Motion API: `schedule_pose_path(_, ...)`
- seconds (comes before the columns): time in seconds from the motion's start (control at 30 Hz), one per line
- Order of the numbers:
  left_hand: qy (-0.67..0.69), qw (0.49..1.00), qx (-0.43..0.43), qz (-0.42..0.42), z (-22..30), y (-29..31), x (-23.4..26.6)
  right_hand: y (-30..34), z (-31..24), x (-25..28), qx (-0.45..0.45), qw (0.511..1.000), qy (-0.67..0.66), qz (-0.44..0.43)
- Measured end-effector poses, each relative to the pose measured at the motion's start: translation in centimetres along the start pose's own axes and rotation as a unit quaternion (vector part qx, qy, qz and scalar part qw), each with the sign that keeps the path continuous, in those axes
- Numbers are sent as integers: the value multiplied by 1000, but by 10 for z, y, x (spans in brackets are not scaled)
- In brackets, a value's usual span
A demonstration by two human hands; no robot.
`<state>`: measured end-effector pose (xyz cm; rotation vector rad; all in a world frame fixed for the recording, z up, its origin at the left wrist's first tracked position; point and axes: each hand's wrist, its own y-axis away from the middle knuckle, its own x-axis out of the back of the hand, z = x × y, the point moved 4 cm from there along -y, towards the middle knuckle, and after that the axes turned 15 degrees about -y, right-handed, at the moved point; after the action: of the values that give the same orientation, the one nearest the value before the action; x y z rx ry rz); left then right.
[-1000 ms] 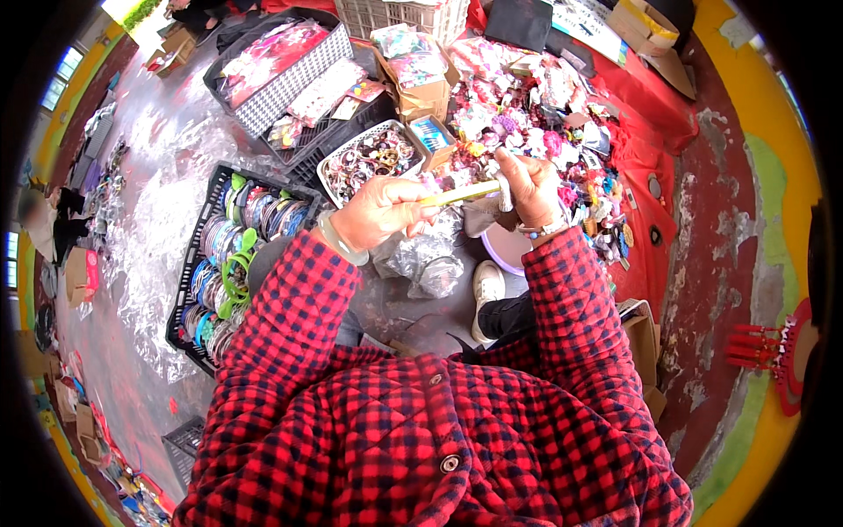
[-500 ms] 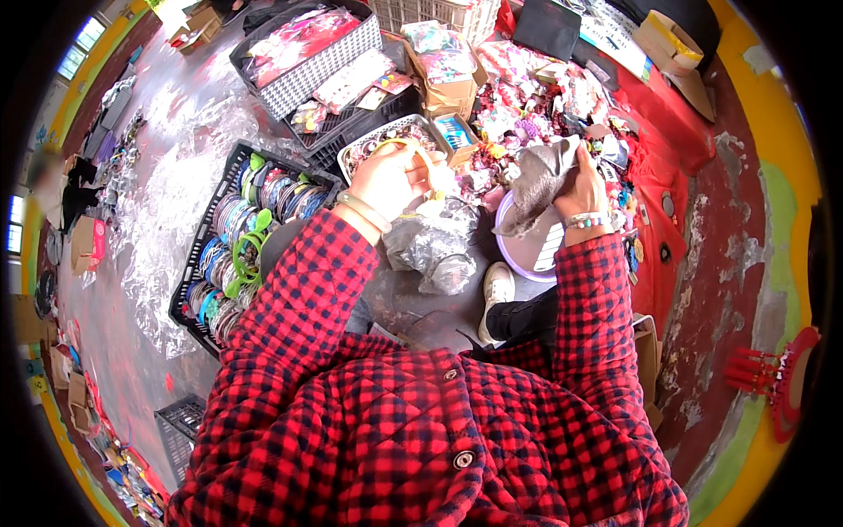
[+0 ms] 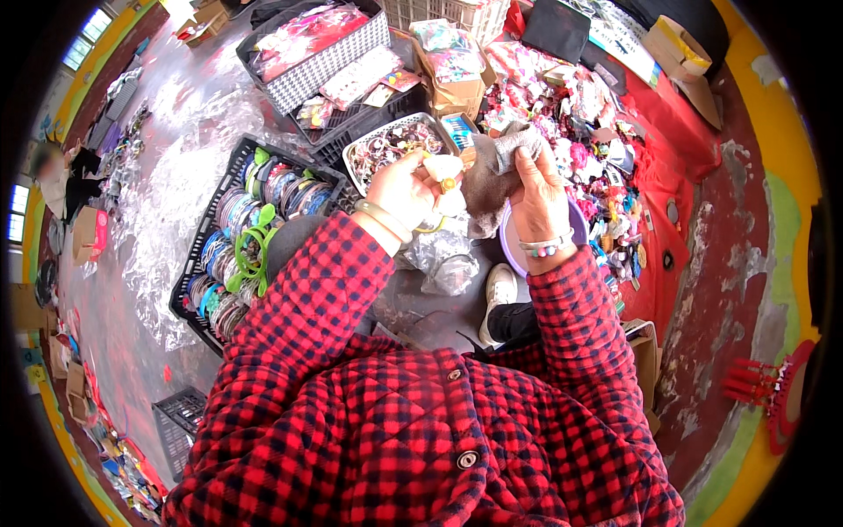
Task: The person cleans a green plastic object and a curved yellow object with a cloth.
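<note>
In my left hand [image 3: 399, 189], closed in a pinch, is a yellow headband [image 3: 432, 227] bearing a soft white ornament [image 3: 444, 168] with a small orange-yellow spot. Its lower curve shows under the fingers. My right hand [image 3: 539, 209] grips a grey-brown cloth [image 3: 488, 186], which hangs down close beside the headband's ornament. Beneath that hand stands a purple-rimmed basin [image 3: 579, 220], partly covered by the hand and cloth. A clear plastic bag [image 3: 448, 265] lies on the floor below the headband.
At left, a black crate [image 3: 195, 323] holds rows of headbands, with green ones [image 3: 253, 250] on top. Ahead sit a white basket [image 3: 353, 167] of small accessories and a grey crate [image 3: 338, 63] of packets. A pile of hair ornaments [image 3: 580, 132] covers red cloth at right.
My left hand has lowered and turned, bringing the white ornament upright. My right hand has moved left with the cloth, close to the headband, uncovering more of the ornament pile.
</note>
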<state>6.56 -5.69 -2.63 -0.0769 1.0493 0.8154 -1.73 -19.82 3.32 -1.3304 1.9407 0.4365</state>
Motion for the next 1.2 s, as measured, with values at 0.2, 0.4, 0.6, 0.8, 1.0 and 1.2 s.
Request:
schedule_pose_path(0.2, -86, 968, -47, -229, 7, 28, -49, -4, 14, 24, -35, 997, -6, 71)
schedule_pose_path(0.4, -157, 985, -32, -72, 1, 23, -37, -12, 11, 49, -40, 991, -63, 108)
schedule_pose_path(0.6, -294, 954, -42, -49, -1, 24, -23, -2, -22, 28, -57, 970, 46, 234)
schedule_pose_path(0.8, -233, 957, 21, -174, -9, 28, -27, -11, -21, 42, -37, 992, -56, 110)
schedule_pose_path(1.0, -280, 956, 11, -90, -9, 29, -28, -14, -21, 24, -21, 997, -65, 28)
schedule_pose_path(1.2, -348, 933, -56, -69, -6, 35, -38, 11, 17, 4, -130, 965, 204, -98)
